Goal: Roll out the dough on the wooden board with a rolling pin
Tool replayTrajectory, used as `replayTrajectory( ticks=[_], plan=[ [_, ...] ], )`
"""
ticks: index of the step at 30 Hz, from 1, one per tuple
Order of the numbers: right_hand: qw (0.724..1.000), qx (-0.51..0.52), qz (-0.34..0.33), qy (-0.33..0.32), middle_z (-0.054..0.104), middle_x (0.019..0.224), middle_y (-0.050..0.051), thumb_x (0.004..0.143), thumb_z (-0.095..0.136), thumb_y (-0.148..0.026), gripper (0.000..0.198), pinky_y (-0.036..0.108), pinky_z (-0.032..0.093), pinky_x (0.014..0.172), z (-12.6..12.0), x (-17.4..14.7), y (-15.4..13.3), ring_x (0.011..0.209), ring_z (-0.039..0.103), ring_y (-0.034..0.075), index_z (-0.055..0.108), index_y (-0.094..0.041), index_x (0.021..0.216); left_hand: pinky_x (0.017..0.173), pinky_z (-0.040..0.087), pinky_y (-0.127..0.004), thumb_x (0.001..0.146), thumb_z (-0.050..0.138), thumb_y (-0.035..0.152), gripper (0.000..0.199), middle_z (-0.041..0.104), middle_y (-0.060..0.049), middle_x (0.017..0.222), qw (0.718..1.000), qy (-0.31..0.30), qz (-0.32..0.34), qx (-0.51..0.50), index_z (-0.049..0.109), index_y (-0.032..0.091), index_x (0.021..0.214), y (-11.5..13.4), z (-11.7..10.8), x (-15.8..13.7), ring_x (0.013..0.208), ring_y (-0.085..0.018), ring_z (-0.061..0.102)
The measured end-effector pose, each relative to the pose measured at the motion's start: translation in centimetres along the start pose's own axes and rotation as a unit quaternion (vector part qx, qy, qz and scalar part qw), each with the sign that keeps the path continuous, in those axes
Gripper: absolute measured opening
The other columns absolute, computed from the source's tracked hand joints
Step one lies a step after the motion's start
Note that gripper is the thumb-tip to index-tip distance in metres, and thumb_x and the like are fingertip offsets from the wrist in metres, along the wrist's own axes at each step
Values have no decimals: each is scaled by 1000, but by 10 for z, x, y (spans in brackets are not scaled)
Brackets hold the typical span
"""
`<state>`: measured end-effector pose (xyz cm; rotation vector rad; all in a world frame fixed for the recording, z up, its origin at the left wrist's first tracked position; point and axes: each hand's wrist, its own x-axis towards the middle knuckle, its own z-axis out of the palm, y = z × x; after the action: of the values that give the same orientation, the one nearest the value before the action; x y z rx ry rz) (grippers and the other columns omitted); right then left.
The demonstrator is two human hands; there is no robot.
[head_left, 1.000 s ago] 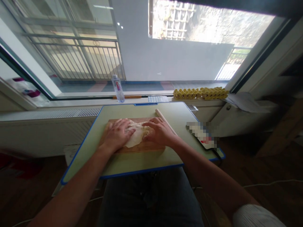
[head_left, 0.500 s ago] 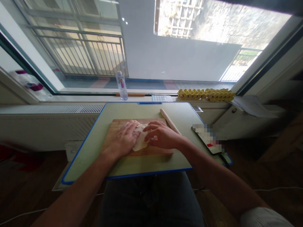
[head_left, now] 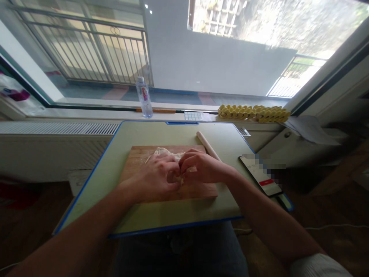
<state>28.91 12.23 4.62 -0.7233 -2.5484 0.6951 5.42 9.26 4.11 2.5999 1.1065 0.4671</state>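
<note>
A pale, floury piece of dough (head_left: 162, 151) lies on a wooden cutting board (head_left: 138, 188), largely covered by my hands. My left hand (head_left: 160, 173) rests over its left and near side, thumb and fingers curled in on the dough's edge. From the right, my right hand (head_left: 198, 165) meets it, fingertips bent and pinching the dough near the left thumb. The fingertips nearly touch over the middle of the board. Just right of the board lies a wooden rolling pin (head_left: 208, 145), beyond my right hand.
The board sits on a small pale-green table (head_left: 155, 132) with blue edging. A tablet-like device (head_left: 259, 175), partly blurred out, is at its right edge. On the windowsill stand a clear bottle (head_left: 144, 98) and yellow egg trays (head_left: 253, 112), with a radiator (head_left: 57, 129) below at left.
My left hand has gone from lying flat on the dough to curling round its edge. My right fingers have closed in toward it. The camera view has shifted slightly.
</note>
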Motion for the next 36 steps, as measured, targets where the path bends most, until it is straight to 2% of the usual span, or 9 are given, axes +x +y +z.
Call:
replayTrajectory(
  ticks=[2, 7, 12, 15, 18, 21, 25, 30, 36],
  plan=[
    [1000, 8, 9, 7, 78, 106, 1, 81, 84, -15, 15, 37, 49, 102, 0, -2, 1, 104, 68, 21, 78, -25, 91, 92, 41, -42, 84, 76, 41, 17, 71, 0, 94, 1000, 2, 16, -2, 70, 25, 79, 1, 3, 1, 95, -23, 61],
    [999, -34, 23, 9, 76, 109, 2, 73, 92, -21, 28, 44, 45, 107, 4, -6, -10, 111, 64, 25, 79, -27, 97, 95, 40, -39, 88, 72, 31, 10, 72, 1, 94, 999, 7, 23, -44, 72, 25, 80, -3, -2, -2, 95, -20, 62],
    [997, -67, 3, 38, 76, 111, 2, 84, 82, -21, 13, 45, 44, 107, 15, -4, -19, 111, 62, 25, 80, -29, 93, 93, 42, -36, 88, 74, 31, 10, 71, 0, 94, 992, 55, -11, -110, 71, 24, 81, -16, -16, -8, 97, -19, 62],
    [996, -72, -20, 39, 77, 107, 1, 86, 76, -15, 14, 44, 44, 107, 20, -3, -19, 107, 64, 23, 78, -27, 92, 88, 43, -34, 83, 80, 36, 15, 70, 0, 92, 991, 28, -7, -132, 71, 23, 82, -19, -21, -10, 94, -19, 61],
    [996, -74, -19, 38, 78, 106, 2, 87, 77, -14, 14, 42, 45, 106, 22, -2, -18, 104, 65, 23, 76, -26, 94, 87, 41, -34, 76, 85, 40, 24, 69, 1, 90, 995, -16, 2, -102, 70, 23, 81, -16, -18, -12, 93, -20, 60],
    [997, -72, -13, 38, 78, 105, 3, 89, 76, -15, 12, 42, 46, 105, 22, -1, -16, 104, 66, 22, 74, -24, 96, 84, 39, -35, 76, 83, 41, 27, 67, 1, 85, 998, -37, 13, -46, 64, 22, 75, -11, -12, -13, 90, -20, 59],
    [998, -46, -8, 49, 77, 102, 2, 91, 74, -16, 10, 41, 47, 103, 21, -1, -13, 102, 65, 22, 74, -24, 96, 82, 36, -35, 81, 74, 31, 17, 67, 1, 84, 999, -25, 38, -14, 63, 21, 72, -8, -6, -14, 87, -18, 59],
    [998, -50, -12, 42, 75, 107, 2, 78, 88, -24, 25, 44, 46, 106, 23, -3, -18, 107, 64, 24, 76, -27, 101, 78, 36, -34, 81, 71, 23, 9, 69, 2, 84, 998, -12, 53, -29, 67, 22, 73, -8, -4, -16, 81, -16, 60],
    [994, -66, -37, 81, 77, 107, 2, 90, 78, -26, 3, 45, 44, 105, 33, -1, -20, 106, 63, 24, 76, -28, 91, 85, 40, -32, 82, 70, 19, 7, 69, 2, 85, 994, 20, 49, -98, 69, 22, 76, -9, -4, -16, 84, -15, 63]
  ],
)
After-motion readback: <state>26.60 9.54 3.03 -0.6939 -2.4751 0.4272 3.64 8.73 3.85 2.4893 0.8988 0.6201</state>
